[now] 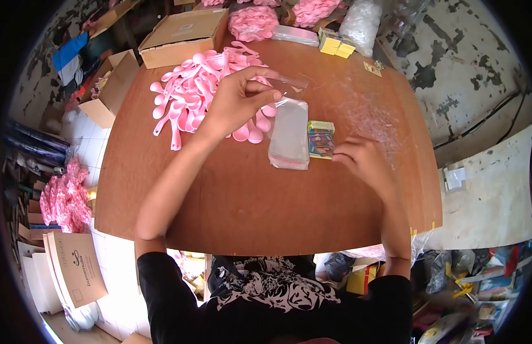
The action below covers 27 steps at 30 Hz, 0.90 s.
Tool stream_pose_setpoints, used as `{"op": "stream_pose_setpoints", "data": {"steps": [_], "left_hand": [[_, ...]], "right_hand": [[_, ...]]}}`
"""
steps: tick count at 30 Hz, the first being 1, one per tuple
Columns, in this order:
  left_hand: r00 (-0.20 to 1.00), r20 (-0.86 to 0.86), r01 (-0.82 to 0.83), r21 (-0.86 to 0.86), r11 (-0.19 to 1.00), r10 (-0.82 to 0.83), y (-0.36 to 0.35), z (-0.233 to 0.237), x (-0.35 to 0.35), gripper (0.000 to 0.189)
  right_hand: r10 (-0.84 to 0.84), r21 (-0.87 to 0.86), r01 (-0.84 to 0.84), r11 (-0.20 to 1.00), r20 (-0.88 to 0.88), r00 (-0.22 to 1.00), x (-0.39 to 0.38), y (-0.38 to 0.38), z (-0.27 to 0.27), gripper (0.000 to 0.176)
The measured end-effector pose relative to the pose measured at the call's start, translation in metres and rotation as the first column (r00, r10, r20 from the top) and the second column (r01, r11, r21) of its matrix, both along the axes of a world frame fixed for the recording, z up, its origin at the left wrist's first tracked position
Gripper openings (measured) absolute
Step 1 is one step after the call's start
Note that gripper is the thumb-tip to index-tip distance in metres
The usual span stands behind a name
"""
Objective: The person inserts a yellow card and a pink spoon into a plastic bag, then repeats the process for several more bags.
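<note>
My left hand (241,98) is raised over the table, thumb and fingers pinching a clear plastic bag (293,85). Below it lies a stack of clear plastic bags (289,135). Just right of that stack is a small pile of colourful printed cards (321,141). My right hand (362,157) has its fingers closed at the right edge of the cards; whether one card or several are between them is hidden. A heap of pink plastic spoons (191,94) spreads to the left, partly behind my left hand and forearm.
At the back of the brown table (266,212) stand a cardboard box (183,37), bagged pink spoons (253,23), yellow card packs (336,43) and a roll of clear plastic (360,26). Thin plastic strips (372,120) litter the right side. An open carton (109,89) is at left.
</note>
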<state>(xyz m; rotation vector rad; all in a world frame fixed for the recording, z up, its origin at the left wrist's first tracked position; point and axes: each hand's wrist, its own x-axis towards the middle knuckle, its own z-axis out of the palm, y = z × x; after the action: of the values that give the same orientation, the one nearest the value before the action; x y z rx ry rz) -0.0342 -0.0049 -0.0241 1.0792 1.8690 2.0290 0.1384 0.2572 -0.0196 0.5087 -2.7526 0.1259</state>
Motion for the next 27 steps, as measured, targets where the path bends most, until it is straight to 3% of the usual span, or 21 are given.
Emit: {"op": "stream_pose_setpoints", "data": {"steps": [2,4,5,7,8,10,14,17,22,27], "left_hand": [[1.000,0.020,-0.015,-0.008,1.000,0.015,0.003,0.004,0.005,0.035],[1.000,-0.008,0.000,0.006,1.000,0.000,0.008,-0.004,0.002,0.035],[0.999,-0.031,0.020,0.019,1.000,-0.019,0.010,-0.008,0.000,0.035],[0.999,-0.022,0.030,-0.067,0.997,-0.032,0.011,0.010,0.005,0.038],[0.999,0.001,0.035,-0.148,0.988,-0.036,0.011,0.021,0.010,0.041],[0.999,-0.044,0.017,-0.200,0.980,-0.026,0.013,0.044,0.019,0.044],[0.998,-0.045,0.040,-0.221,0.974,-0.051,0.010,0.065,0.029,0.047],[0.996,-0.041,0.069,-0.212,0.975,-0.079,0.008,0.068,0.030,0.051],[0.996,-0.027,0.071,-0.242,0.968,-0.080,0.005,0.064,0.032,0.054],[0.993,-0.059,0.069,-0.378,0.923,-0.098,0.004,0.065,0.041,0.051]], "right_hand": [[-0.013,-0.099,0.021,0.995,0.081,0.997,-0.003,0.008,0.008,0.011],[-0.123,-0.484,0.035,0.874,-0.151,0.981,-0.010,0.009,0.025,0.008],[-0.125,-0.487,0.032,0.873,-0.159,0.979,-0.012,0.005,0.036,0.008],[-0.209,-0.800,-0.031,0.600,-0.194,0.958,-0.015,-0.013,0.061,0.013],[-0.211,-0.800,-0.034,0.599,-0.199,0.957,-0.020,-0.021,0.068,0.013],[-0.224,-0.859,-0.188,0.475,-0.325,0.919,-0.032,-0.035,0.077,0.015],[-0.251,-0.848,-0.240,0.473,-0.391,0.886,-0.054,-0.041,0.067,0.015],[-0.268,-0.815,-0.223,0.535,-0.414,0.870,-0.055,-0.041,0.063,0.016],[-0.193,-0.814,-0.084,0.574,-0.235,0.953,-0.049,-0.032,0.063,0.016],[-0.205,-0.847,-0.201,0.493,-0.337,0.919,-0.046,-0.045,0.062,0.015]]}}
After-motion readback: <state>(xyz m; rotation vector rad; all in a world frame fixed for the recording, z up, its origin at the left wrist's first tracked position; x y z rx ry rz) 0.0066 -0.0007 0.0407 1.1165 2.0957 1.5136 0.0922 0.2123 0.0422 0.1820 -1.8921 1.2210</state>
